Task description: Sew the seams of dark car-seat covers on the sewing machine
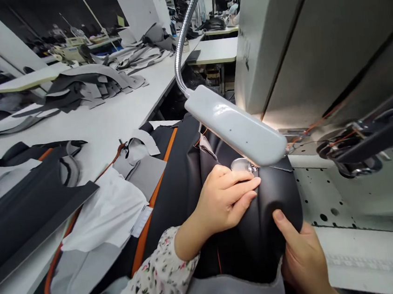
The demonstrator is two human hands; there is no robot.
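Black leather-like cover material (281, 189) with grey backing is bunched under the sewing machine (312, 46). My left hand (224, 195) lies flat on it, fingers stretched toward the presser foot (254, 169). A round metal disc (241, 164) shows just beyond those fingers. At the near right edge of the material, my right hand (302, 253) grips it with the thumb on top and the other fingers underneath. The needle area is partly hidden by the white lamp head (236, 124) above it.
Black and grey cover pieces with orange trim (154, 198) spread to the left. Cut panels (91, 83) lie piled on the long white table (115, 113). A flexible metal lamp neck (180, 41) arches overhead. Orange thread (343, 138) runs along the machine at right.
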